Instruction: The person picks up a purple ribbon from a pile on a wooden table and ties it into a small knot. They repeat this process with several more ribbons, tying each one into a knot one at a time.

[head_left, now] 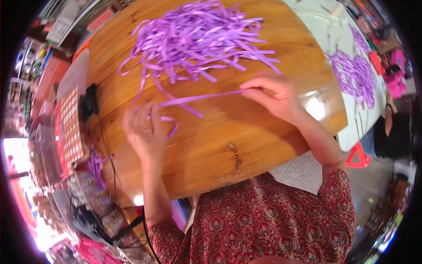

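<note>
A narrow purple ribbon [202, 97] stretches nearly straight between my two hands, just above the wooden table. My left hand [145, 125] is closed on its left part, and a short curled tail hangs out beside the fingers. Pinched between thumb and fingers of my right hand [273, 93] is the ribbon's other end. Beyond my hands lies a large loose heap of purple ribbons [198, 37], with a few strands trailing toward my left hand.
The wooden table [206, 163] has a rounded edge. At its left stand a red-and-white patterned box [72, 127] and a black object [89, 100] with a cable. Another purple ribbon pile [354, 77] lies on a white table [323, 33] at right, near a seated person [395, 132] and a red stool [358, 157].
</note>
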The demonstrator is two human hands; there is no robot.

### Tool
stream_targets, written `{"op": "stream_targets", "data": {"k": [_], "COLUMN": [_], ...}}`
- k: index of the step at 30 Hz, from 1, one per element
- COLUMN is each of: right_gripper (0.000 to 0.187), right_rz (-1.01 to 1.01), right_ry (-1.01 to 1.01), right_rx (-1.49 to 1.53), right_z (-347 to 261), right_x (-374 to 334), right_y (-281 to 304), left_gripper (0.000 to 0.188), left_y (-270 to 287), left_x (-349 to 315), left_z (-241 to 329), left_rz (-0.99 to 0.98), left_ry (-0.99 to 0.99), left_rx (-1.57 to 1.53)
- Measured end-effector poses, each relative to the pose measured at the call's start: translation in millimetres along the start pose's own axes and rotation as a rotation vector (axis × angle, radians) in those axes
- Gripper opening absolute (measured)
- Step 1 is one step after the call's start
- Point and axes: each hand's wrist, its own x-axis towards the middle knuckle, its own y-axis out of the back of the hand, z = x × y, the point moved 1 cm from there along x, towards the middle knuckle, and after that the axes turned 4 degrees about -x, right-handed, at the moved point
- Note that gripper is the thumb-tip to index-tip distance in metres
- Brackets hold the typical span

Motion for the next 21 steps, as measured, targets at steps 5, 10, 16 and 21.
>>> {"op": "stream_targets", "data": {"k": [5, 10, 16, 21], "right_gripper": [0.010, 0.017, 0.019, 0.009], "right_rz": [-0.003, 0.151, 0.104, 0.116], "right_ry": [0.195, 0.502, 0.478, 0.513], "right_rx": [-0.056, -0.256, -0.309, -0.323], "right_z": [-3, -23, -12, -7], "right_x": [-7, -1, -7, -8], "right_y": [-23, -31, -30, -31], "left_gripper": [0.033, 0.029, 0.022, 0.012], "left_y": [-35, -47, -53, -51], "left_x": [-6, -24, -21, -20], "left_z": [53, 66, 60, 61], "left_rz": [0.038, -0.376, -0.432, -0.373], "left_ry": [-0.166, 0.430, 0.569, 0.534], "left_rx": [0.036, -1.034, -1.147, -0.924]}}
